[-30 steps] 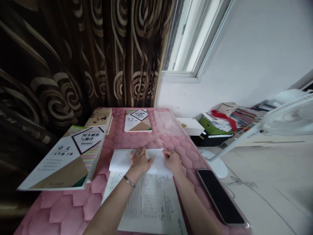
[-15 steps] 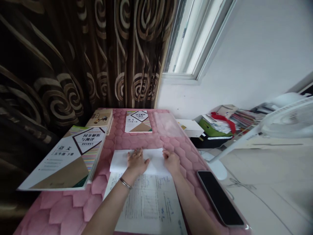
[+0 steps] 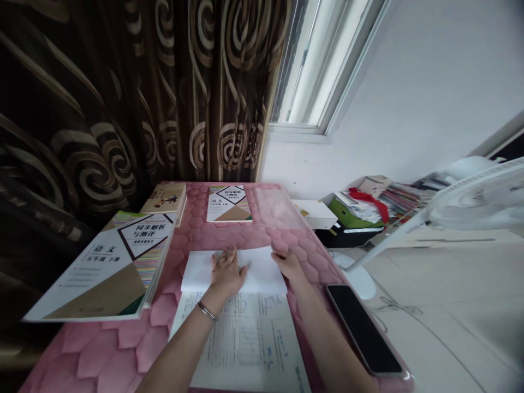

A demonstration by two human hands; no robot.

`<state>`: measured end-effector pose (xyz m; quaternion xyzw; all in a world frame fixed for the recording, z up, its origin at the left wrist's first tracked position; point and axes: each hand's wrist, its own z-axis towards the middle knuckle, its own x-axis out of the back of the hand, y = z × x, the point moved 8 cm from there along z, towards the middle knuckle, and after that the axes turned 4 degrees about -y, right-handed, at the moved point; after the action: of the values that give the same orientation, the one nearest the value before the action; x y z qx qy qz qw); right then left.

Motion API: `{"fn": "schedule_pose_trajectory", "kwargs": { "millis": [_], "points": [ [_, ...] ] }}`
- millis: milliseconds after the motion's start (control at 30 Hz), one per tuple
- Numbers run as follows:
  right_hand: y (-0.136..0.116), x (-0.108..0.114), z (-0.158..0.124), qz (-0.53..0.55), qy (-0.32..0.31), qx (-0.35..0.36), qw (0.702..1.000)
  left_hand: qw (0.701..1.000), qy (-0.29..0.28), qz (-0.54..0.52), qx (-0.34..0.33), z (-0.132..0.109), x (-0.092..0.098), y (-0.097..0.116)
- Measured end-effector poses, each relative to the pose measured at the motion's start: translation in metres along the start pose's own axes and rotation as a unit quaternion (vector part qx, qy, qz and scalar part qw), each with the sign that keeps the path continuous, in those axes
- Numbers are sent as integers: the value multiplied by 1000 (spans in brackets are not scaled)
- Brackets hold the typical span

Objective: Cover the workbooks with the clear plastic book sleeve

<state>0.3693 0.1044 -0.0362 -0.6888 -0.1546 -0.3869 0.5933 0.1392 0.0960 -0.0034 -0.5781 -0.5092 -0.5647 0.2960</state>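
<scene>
A printed sheet of paper (image 3: 245,338) with handwriting lies before me, its far part folded toward me so a blank white flap (image 3: 256,267) covers the top. My left hand (image 3: 228,274) rests flat on the flap with fingers spread, a metal bangle on that wrist. At the flap's right edge, near its far corner, my right hand (image 3: 290,267) has its fingers closed on the paper. The fingertips there are partly hidden.
A thick workbook stack (image 3: 106,267) and smaller brown books (image 3: 166,199) stand at left. Another workbook (image 3: 229,203) lies at the back. A phone (image 3: 364,330) sits by the table's right edge. Beyond are a white fan (image 3: 388,240) and a green box (image 3: 352,213).
My right hand has shifted slightly at the flap's right edge, and more of the flap's near right corner shows. My left hand stays flat on the paper. The view has moved slightly.
</scene>
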Motion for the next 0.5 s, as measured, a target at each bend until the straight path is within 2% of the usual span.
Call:
{"fn": "schedule_pose_trajectory", "kwargs": {
  "millis": [200, 300, 400, 500],
  "points": [
    [-1, -1, -11, -22, 11, -3, 1000, 1000, 25, 0, -7, -3, 5, 4],
    [-5, 1, -19, -30, 37, 6, 999, 997, 82, -4, 1, -9, 19, 0],
    [-11, 6, -28, -15, 57, 27, 998, 978, 191, -14, 78, -25, 41, -26],
    [-16, 13, -37, 37, 83, 53, 995, 936, 281, -37, 207, -48, 58, -69]
  ]
}}
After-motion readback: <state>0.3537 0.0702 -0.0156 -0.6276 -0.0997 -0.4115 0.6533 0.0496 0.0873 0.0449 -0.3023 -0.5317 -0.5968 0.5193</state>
